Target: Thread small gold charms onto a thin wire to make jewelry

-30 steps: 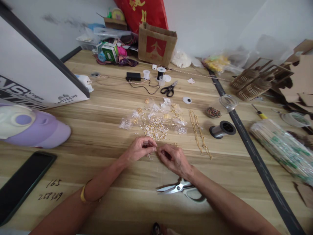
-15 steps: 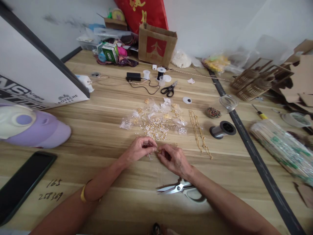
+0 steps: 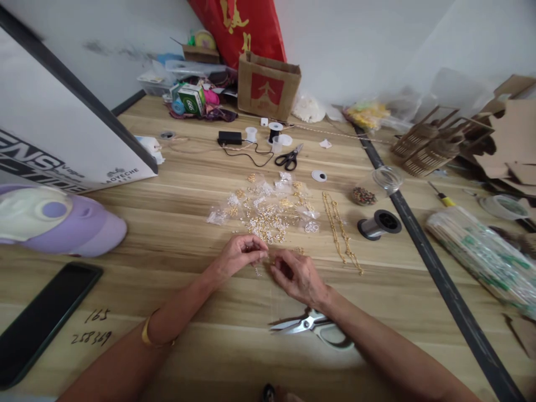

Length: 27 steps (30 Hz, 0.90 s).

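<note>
My left hand [image 3: 243,254] and my right hand [image 3: 299,273] meet fingertip to fingertip just in front of a heap of small gold and silver beads [image 3: 268,223]. The left thumb and forefinger pinch a thin strand, and a short string of small clear beads [image 3: 258,271] dangles below them. My right hand's fingers are curled in a pinch too; what lies between them is too small to make out. Under my right wrist lies a pair of pale-handled scissors [image 3: 307,322]. Gold bead chains [image 3: 337,231] rest to the right of the heap.
Small plastic bags of beads [image 3: 228,212] surround the heap. Farther back are black scissors [image 3: 288,158], a black adapter [image 3: 230,138] and a paper bag [image 3: 268,86]. A wire spool [image 3: 379,224] and a tipped jar of beads [image 3: 363,195] stand right; a phone [image 3: 46,318] lies left.
The camera view has shifted slightly. Both hands stay in nearly the same place, still pinching close together; the gold bit seen at my right fingertips before is now hard to make out.
</note>
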### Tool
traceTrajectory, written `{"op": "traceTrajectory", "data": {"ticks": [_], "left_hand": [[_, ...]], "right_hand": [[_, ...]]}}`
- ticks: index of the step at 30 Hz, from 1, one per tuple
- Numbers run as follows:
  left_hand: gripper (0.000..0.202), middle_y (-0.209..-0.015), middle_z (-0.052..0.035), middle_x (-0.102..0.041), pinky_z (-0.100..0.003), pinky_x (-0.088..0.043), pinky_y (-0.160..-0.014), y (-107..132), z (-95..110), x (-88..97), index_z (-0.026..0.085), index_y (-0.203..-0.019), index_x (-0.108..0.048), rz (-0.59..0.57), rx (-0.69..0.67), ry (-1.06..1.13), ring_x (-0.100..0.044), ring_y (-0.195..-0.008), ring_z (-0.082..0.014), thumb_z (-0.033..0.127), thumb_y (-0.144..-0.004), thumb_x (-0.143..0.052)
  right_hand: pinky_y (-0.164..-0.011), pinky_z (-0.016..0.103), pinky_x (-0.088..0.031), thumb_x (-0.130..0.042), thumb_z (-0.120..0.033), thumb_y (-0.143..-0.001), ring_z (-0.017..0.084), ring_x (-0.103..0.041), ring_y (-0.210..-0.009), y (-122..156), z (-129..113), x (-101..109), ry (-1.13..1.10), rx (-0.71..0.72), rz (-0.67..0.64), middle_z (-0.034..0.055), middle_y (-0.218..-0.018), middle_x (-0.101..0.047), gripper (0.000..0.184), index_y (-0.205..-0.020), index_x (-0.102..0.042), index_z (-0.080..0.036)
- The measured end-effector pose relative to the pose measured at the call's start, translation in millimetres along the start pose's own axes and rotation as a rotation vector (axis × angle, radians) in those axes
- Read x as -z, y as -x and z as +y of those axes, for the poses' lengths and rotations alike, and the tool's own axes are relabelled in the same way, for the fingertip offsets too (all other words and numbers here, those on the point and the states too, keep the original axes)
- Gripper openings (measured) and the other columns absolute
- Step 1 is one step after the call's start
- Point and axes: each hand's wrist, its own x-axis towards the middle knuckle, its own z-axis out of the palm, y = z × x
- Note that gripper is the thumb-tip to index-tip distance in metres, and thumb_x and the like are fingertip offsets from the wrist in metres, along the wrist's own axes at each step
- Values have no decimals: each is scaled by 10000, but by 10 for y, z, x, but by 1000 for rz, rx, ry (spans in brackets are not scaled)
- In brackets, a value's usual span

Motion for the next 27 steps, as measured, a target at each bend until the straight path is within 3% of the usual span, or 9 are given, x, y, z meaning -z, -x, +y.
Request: {"op": "traceTrajectory", "data": {"ticks": [14, 22, 27], "left_hand": [[161, -703, -6, -618, -231, -476, -633, 49, 30, -83, 132, -742, -627, 26, -17, 91, -559, -672, -114, 257, -668, -695], [157, -652, 4, -625, -226, -439, -605, 38, 40, -107, 127, -738, -632, 65, -28, 79, -542, -598, -98, 247, -661, -699], [161, -648, 1, -631, -226, -434, -603, 41, 37, -107, 124, -738, -632, 87, -29, 79, -548, -596, -102, 241, -655, -706]], "right_hand": [[-618, 239, -441, -472, -189, -893, 141, -590, -643, -17, -16, 19, 6, -26, -5, 56, -775, -651, 131, -940, -593, -176], [-532, 212, -388, -491, -234, -895, 113, -519, -539, -24, -49, 46, -34, -53, 4, -2, -623, -575, 121, -900, -589, -164], [-536, 213, -385, -477, -247, -902, 114, -507, -536, -11, -49, 43, -52, -49, 18, -5, -631, -568, 112, -913, -553, -166]]}}
